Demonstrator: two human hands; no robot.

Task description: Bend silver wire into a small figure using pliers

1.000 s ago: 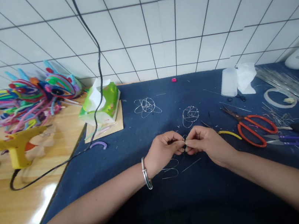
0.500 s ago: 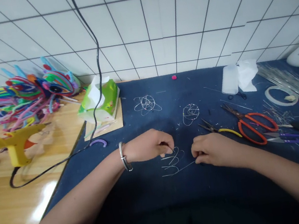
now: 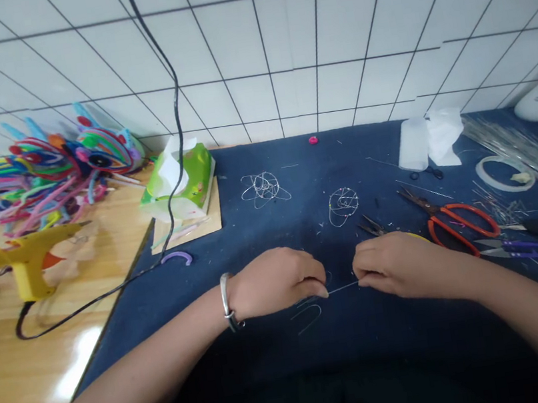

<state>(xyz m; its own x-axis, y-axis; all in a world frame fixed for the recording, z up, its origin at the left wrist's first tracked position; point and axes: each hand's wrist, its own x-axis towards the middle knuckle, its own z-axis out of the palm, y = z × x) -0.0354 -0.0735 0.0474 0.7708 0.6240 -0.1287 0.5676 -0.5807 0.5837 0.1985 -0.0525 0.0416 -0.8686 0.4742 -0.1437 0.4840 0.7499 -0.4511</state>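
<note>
My left hand (image 3: 281,279) and my right hand (image 3: 399,263) are both closed in a pinch, palms down, just above the dark blue cloth (image 3: 240,280). Between them a short straight piece of thin silver wire (image 3: 343,288) is stretched, each hand gripping one end. A silver bangle (image 3: 225,294) sits on my left wrist. Below my left hand lie a few bent wire hooks (image 3: 309,315). Two tangled wire shapes, one (image 3: 264,189) further back and one (image 3: 343,206) nearer, lie beyond my hands.
Red-handled scissors (image 3: 459,223), purple snips (image 3: 519,250) and small pliers (image 3: 372,226) lie to the right. A bundle of straight wires (image 3: 525,153) and a tape roll (image 3: 502,175) sit far right. Left: a tissue pack (image 3: 180,181), a yellow glue gun (image 3: 28,261), coloured pipe cleaners (image 3: 42,174), a black cable (image 3: 174,141).
My hands were together in front of me a second ago, then dropped to the loose wires on the cloth. Now they hold one straight wire stretched between them.
</note>
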